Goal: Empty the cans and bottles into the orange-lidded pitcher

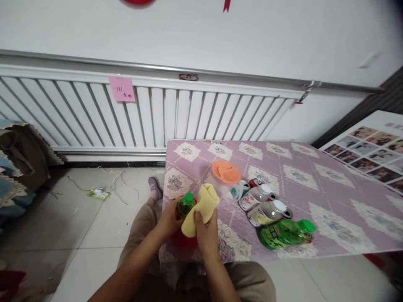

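Note:
My left hand (170,218) is wrapped round a green plastic bottle (186,204) with a green cap, held upright near the table's left edge. In my right hand (208,233) is a folded yellow cloth (206,203), its lower flap hanging beside the bottle. Beneath both hands sits something red (185,242), mostly hidden, whose kind I cannot make out. Just beyond the cloth stands a container with an orange lid (226,173).
To the right are two clear bottles with white caps (266,213), a green bottle (283,233) and several cans (241,188). A purple patterned cloth (299,178) covers the table. Behind it runs a white radiator (182,113). A power strip (98,193) lies on the floor.

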Available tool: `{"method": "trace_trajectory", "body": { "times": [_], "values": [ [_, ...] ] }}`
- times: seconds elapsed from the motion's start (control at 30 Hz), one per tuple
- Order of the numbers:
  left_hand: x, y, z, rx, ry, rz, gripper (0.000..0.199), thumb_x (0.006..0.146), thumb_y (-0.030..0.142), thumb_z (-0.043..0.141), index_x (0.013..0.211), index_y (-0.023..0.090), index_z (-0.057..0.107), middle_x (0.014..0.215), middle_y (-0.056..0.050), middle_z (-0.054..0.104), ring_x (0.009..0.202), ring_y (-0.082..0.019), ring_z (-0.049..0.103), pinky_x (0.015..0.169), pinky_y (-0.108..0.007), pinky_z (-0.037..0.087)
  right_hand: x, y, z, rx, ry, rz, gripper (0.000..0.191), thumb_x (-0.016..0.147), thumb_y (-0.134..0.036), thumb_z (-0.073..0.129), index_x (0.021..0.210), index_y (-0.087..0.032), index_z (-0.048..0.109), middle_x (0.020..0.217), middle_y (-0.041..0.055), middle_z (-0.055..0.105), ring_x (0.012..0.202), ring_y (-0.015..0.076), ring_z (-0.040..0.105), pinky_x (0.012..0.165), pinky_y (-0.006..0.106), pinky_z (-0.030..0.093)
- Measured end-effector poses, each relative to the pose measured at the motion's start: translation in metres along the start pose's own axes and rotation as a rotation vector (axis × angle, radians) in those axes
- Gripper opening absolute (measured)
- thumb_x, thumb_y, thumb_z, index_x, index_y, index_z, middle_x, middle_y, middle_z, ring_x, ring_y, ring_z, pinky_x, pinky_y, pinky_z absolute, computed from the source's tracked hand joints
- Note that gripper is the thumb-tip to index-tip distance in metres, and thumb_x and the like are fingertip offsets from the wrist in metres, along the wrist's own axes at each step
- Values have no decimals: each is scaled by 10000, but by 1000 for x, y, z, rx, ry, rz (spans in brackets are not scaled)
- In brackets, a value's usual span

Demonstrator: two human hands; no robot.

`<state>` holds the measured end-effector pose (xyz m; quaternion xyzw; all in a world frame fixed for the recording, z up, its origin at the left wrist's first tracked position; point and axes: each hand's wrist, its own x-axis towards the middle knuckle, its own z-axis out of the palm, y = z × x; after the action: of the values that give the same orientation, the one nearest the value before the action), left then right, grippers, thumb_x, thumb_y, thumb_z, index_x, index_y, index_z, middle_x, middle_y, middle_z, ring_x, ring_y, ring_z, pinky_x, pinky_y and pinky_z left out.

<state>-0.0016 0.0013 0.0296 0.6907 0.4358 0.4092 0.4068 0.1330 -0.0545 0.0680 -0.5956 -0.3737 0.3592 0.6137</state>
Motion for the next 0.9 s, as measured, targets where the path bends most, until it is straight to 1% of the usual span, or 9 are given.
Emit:
{"method": "trace_trajectory", "body": {
  "times": [0.1, 0.17, 0.27, 0.4, 0.53, 0.63, 0.7, 0.77, 0.9],
  "values": [
    [-1, 1, 6, 17, 54, -8, 619, 729, 229, 774, 1306, 219, 551, 1290, -123, 643, 1198, -295, 592, 1044, -456, 471, 0, -3, 7, -112, 12, -44, 745, 739, -390, 714, 1408, -224, 432, 1346, 129, 589, 1119, 259, 610, 958, 418, 501],
    [-1, 3, 7, 19, 66, -16, 578, 739, 235, 771, 1280, 220, 568, 1265, -118, 654, 1175, -296, 601, 1021, -448, 481, 2, -1, 9, -155, 31, -62, 740, 720, -369, 725, 1395, -225, 457, 1367, 132, 578, 1143, 269, 600, 981, 432, 488],
    [-2, 6, 5, 11, 48, 1, 561, 735, 231, 772, 1259, 208, 571, 1225, -113, 660, 1146, -288, 611, 990, -433, 495, 4, 4, 8, -120, 17, -38, 684, 751, -369, 687, 1381, -218, 468, 1272, 119, 640, 1089, 259, 633, 945, 422, 510],
    [-3, 8, -4, 4, -18, 39, 621, 741, 194, 736, 1324, 211, 523, 1296, -121, 617, 1173, -280, 601, 1011, -428, 490, 4, 19, 2, -21, -6, 51, 593, 773, -396, 660, 1314, -212, 501, 1163, 98, 685, 1019, 249, 664, 890, 397, 540],
    [-5, 5, -12, -34, -109, -5, 625, 760, 145, 659, 1356, 230, 492, 1296, -98, 622, 1118, -248, 634, 970, -387, 521, 2, 37, -1, 66, -5, 177, 513, 771, -434, 668, 1217, -215, 540, 1048, 81, 714, 899, 253, 695, 781, 386, 577],
    [-6, 1, -13, -31, -78, -40, 599, 745, 109, 637, 1319, 225, 511, 1264, -85, 642, 1134, -243, 627, 1008, -391, 496, 1, 40, -1, 107, 18, 234, 498, 781, -474, 665, 1193, -220, 544, 989, 68, 722, 851, 252, 704, 745, 382, 585],
    [-7, -1, -11, -14, -41, -56, 592, 732, 103, 644, 1299, 220, 522, 1241, -81, 654, 1126, -245, 628, 1018, -401, 485, -1, 36, -2, 139, 39, 201, 535, 797, -504, 658, 1231, -221, 524, 1056, 77, 715, 907, 247, 701, 782, 378, 582],
    [-8, -1, -7, -8, -25, -62, 584, 729, 124, 671, 1288, 217, 528, 1214, -80, 666, 1085, -245, 642, 985, -397, 498, -2, 26, -2, 154, 57, 139, 589, 811, -514, 651, 1292, -215, 491, 1146, 92, 693, 975, 242, 687, 833, 374, 568],
    [-9, 3, -1, -15, 31, -37, 505, 739, 189, 724, 1216, 196, 559, 1196, -95, 665, 1076, -248, 639, 969, -392, 498, -4, 6, 0, 76, 38, 14, 673, 817, -481, 650, 1386, -198, 429, 1212, 118, 663, 1025, 241, 661, 891, 391, 538]
  ]
}}
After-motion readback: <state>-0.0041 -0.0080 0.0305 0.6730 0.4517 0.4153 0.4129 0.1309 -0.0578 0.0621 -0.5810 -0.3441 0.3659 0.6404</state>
